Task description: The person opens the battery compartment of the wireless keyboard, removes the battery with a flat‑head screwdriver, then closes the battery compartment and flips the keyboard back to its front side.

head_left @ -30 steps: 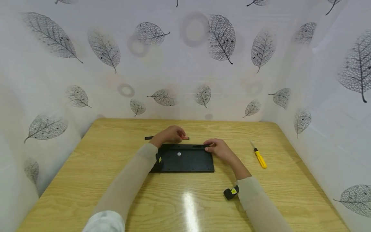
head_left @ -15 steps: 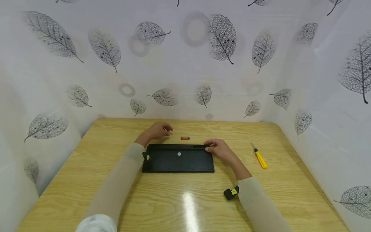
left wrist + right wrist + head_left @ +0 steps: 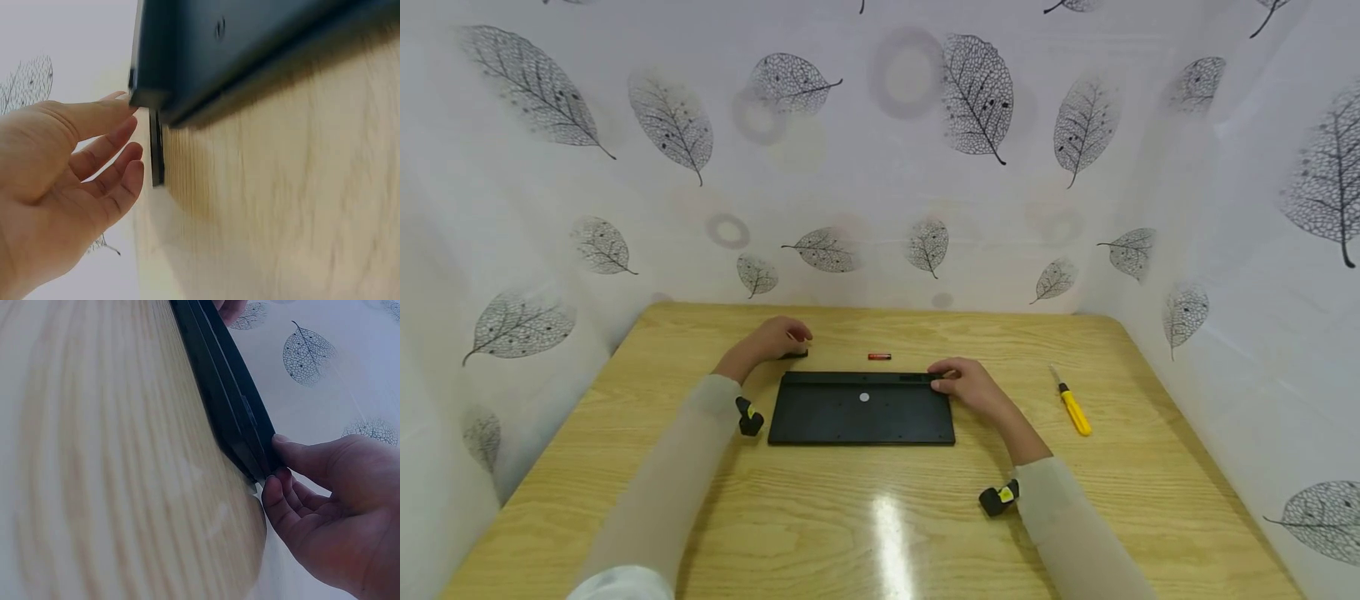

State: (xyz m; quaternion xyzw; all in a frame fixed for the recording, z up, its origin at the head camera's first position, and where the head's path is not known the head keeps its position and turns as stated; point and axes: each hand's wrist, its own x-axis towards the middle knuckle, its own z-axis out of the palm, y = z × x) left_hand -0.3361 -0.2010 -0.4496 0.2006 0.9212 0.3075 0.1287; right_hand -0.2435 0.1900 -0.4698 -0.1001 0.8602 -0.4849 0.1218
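A black keyboard (image 3: 865,417) lies underside up on the table, with a white round sticker and a battery slot (image 3: 913,377) near its far right corner. My right hand (image 3: 973,390) grips that corner between thumb and fingers; the right wrist view shows the hand (image 3: 350,506) pinching the end. Beyond the far left corner, my left hand (image 3: 771,340) reaches down to a narrow black strip (image 3: 795,354). In the left wrist view its loosely bent fingers hang beside the strip (image 3: 156,150), not closed round it. A red battery (image 3: 879,357) rests behind the keyboard.
To the right lies a screwdriver (image 3: 1074,412) with a yellow handle. The wooden table (image 3: 820,508) ends at a leaf-patterned curtain (image 3: 865,167) along the back and sides. A small black camera is strapped at each wrist.
My left hand has moved left from beside the battery to the black strip, uncovering the battery and the keyboard's left end. The right hand stays at its corner.
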